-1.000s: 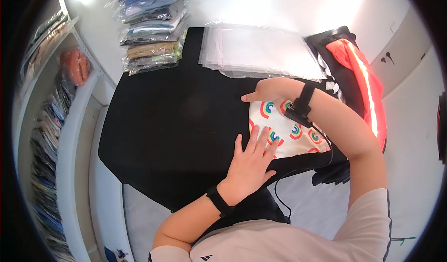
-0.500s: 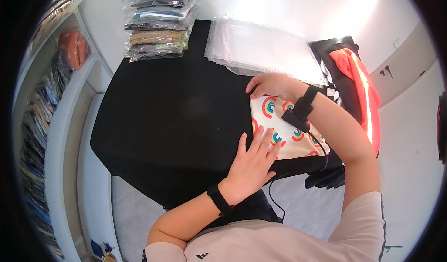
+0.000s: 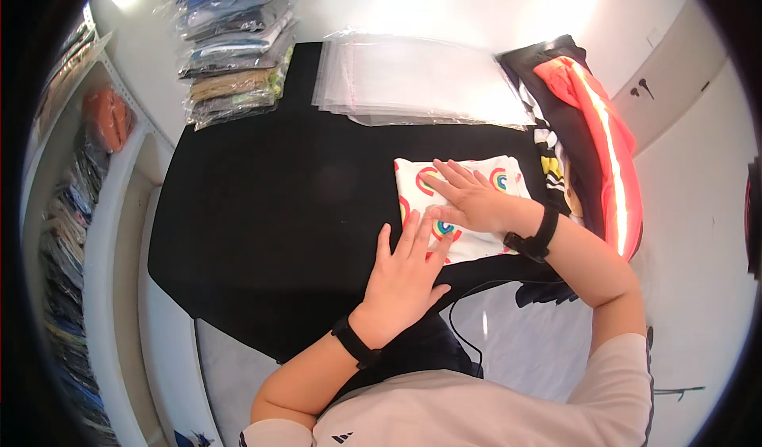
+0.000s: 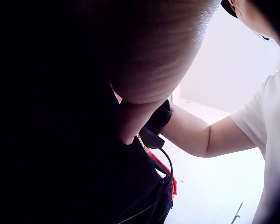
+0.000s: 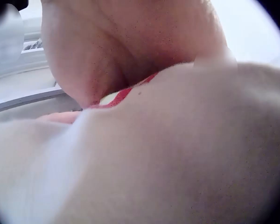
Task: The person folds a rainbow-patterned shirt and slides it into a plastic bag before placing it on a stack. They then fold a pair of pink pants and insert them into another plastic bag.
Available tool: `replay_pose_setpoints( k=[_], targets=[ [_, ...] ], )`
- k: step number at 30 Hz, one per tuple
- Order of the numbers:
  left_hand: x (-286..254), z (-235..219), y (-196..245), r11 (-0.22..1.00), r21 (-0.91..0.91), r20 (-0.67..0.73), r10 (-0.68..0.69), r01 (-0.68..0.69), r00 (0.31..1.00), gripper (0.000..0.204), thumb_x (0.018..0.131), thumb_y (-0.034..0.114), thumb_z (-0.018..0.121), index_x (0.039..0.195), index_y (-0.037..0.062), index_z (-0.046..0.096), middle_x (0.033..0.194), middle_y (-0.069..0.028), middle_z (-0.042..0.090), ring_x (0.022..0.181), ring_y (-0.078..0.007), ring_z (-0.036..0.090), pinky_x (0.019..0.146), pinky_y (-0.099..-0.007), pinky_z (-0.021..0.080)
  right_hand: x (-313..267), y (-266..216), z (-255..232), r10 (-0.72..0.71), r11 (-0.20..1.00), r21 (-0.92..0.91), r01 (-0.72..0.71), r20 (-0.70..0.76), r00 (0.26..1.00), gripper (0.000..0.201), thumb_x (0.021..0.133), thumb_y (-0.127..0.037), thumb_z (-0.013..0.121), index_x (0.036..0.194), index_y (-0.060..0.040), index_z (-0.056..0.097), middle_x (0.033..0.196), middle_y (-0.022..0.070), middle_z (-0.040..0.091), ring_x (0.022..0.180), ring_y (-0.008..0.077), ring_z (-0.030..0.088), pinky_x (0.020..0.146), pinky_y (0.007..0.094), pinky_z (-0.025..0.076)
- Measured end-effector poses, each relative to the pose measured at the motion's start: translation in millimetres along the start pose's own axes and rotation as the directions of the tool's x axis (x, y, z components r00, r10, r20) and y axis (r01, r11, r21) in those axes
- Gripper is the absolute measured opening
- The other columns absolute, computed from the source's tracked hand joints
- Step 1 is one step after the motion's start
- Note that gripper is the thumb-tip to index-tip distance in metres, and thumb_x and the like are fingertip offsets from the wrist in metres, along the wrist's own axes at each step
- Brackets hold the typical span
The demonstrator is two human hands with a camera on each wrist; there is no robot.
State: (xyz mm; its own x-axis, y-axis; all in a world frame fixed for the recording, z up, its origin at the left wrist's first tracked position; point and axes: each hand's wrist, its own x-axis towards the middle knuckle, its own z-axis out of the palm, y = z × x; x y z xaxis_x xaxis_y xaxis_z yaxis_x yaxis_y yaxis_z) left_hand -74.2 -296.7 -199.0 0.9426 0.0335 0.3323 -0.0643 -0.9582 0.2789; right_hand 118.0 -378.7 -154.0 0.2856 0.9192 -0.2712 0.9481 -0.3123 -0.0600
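A folded white garment printed with rainbows (image 3: 476,240) lies near the right end of the black-covered table (image 3: 262,201). My right hand (image 3: 476,201) rests flat across its top with the fingers spread toward the upper left. Straight fingers of my left hand (image 3: 401,280) touch the garment's lower left edge, close to the right thumb. In the right wrist view, pale cloth (image 5: 177,149) with a bit of red print fills the lower part, under the palm (image 5: 130,42). The left wrist view is mostly dark, with the left hand (image 4: 149,65) seen from below.
Clear plastic bags (image 3: 421,82) lie along the table's back edge. Bagged clothes (image 3: 234,58) are stacked at the back left. Black and bright orange-red clothes (image 3: 591,121) lie at the right edge. A shelf (image 3: 119,233) of packed garments stands left. A cable (image 3: 454,320) hangs by the front edge.
My right hand has come from the garment's far left corner, where it was bent over the edge, back onto its top and flattened. The left hand has stayed at the lower left edge.
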Motion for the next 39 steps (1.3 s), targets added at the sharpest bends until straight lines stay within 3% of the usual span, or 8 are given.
replay_pose_setpoints(
  k=[10, 15, 19, 28, 30, 33, 36, 39],
  targets=[
    [3, -5, -12, 0.907, -0.417, -0.195, -0.160, 0.066, 0.968, 0.071, 0.084, 0.026, 0.063, 0.140, 0.0017, 0.027, 0.144, -0.0286, 0.022, 0.135, -0.0379, 0.023, 0.108, -0.0459, 0.025, -85, -10, 24, 0.358, 0.931, -0.027, -0.364, -0.125, 0.925, 0.066, 0.087, -0.051, 0.050, 0.143, -0.0217, 0.030, 0.149, 0.0153, 0.022, 0.137, 0.0399, 0.020, 0.104, 0.0591, 0.023],
    [37, -33, -21, -0.191, -0.951, 0.308, -0.564, 0.242, 0.766, 0.050, 0.093, 0.021, 0.051, 0.133, -0.0050, 0.036, 0.135, -0.0219, 0.041, 0.125, -0.0257, 0.042, 0.105, -0.0365, 0.032, -91, -1, 63, 0.324, 0.945, 0.128, -0.301, -0.490, 0.809, 0.059, 0.086, -0.049, 0.053, 0.137, -0.0215, 0.041, 0.144, 0.0120, 0.033, 0.135, 0.0345, 0.027, 0.102, 0.0556, 0.028],
    [61, -19, -44, -0.403, -0.868, 0.427, -0.307, 0.291, 0.850, 0.034, 0.090, 0.016, 0.055, 0.114, -0.0069, 0.050, 0.109, -0.0153, 0.061, 0.103, -0.0250, 0.060, 0.092, -0.0358, 0.046, -90, -4, 69, 0.319, 0.940, 0.111, -0.322, -0.614, 0.722, 0.056, 0.084, -0.048, 0.056, 0.132, -0.0211, 0.047, 0.139, 0.0108, 0.041, 0.131, 0.0329, 0.034, 0.101, 0.0552, 0.029],
    [104, -29, -2, -0.142, -0.924, 0.381, -0.403, 0.354, 0.832, 0.029, 0.088, 0.008, 0.056, 0.114, -0.0051, 0.051, 0.106, -0.0157, 0.062, 0.090, -0.0245, 0.064, 0.076, -0.0357, 0.054, -106, -28, 56, 0.481, 0.876, 0.392, -0.279, -0.713, 0.510, 0.034, 0.077, -0.022, 0.070, 0.108, -0.0100, 0.063, 0.113, 0.0124, 0.055, 0.109, 0.0298, 0.050, 0.096, 0.0470, 0.037],
    [102, -51, 13, -0.050, -0.953, 0.293, -0.394, 0.298, 0.871, 0.028, 0.088, 0.008, 0.056, 0.113, -0.0041, 0.053, 0.107, -0.0148, 0.062, 0.089, -0.0235, 0.064, 0.076, -0.0352, 0.054, -107, -30, 57, 0.655, 0.541, 0.836, 0.090, -0.486, 0.578, 0.030, 0.083, -0.021, 0.065, 0.109, -0.0065, 0.063, 0.104, 0.0124, 0.059, 0.097, 0.0267, 0.057, 0.087, 0.0367, 0.043],
    [89, -86, 32, 0.770, -0.631, 0.040, -0.085, 0.091, 0.996, 0.025, 0.082, 0.002, 0.058, 0.107, 0.0046, 0.061, 0.107, -0.0135, 0.063, 0.091, -0.0199, 0.064, 0.075, -0.0339, 0.050, -98, -16, 50, 0.527, -0.184, 0.818, 0.544, -0.386, 0.757, 0.069, 0.094, -0.056, 0.030, 0.130, 0.0018, 0.044, 0.121, 0.0139, 0.055, 0.110, 0.0241, 0.054, 0.094, 0.0354, 0.041],
    [78, -92, 32, 0.795, -0.178, -0.129, 0.566, -0.580, 0.815, 0.035, 0.077, -0.001, 0.059, 0.111, 0.0064, 0.059, 0.112, -0.0127, 0.061, 0.103, -0.0236, 0.060, 0.085, -0.0365, 0.046, -99, -14, 46, 0.323, -0.804, 0.312, 0.506, -0.486, 0.812, 0.087, 0.088, -0.070, 0.020, 0.140, -0.0014, 0.030, 0.141, 0.0158, 0.038, 0.127, 0.0304, 0.041, 0.106, 0.0434, 0.031],
    [46, -60, 19, 0.837, -0.105, 0.145, 0.548, -0.538, 0.824, 0.050, 0.073, -0.001, 0.062, 0.121, 0.0109, 0.056, 0.129, -0.0102, 0.052, 0.120, -0.0269, 0.049, 0.097, -0.0406, 0.038, -98, -24, 55, 0.391, -0.837, 0.231, 0.496, -0.382, 0.838, 0.085, 0.086, -0.071, 0.025, 0.140, -0.0064, 0.031, 0.143, 0.0157, 0.036, 0.129, 0.0335, 0.039, 0.106, 0.0470, 0.030]
  ],
)
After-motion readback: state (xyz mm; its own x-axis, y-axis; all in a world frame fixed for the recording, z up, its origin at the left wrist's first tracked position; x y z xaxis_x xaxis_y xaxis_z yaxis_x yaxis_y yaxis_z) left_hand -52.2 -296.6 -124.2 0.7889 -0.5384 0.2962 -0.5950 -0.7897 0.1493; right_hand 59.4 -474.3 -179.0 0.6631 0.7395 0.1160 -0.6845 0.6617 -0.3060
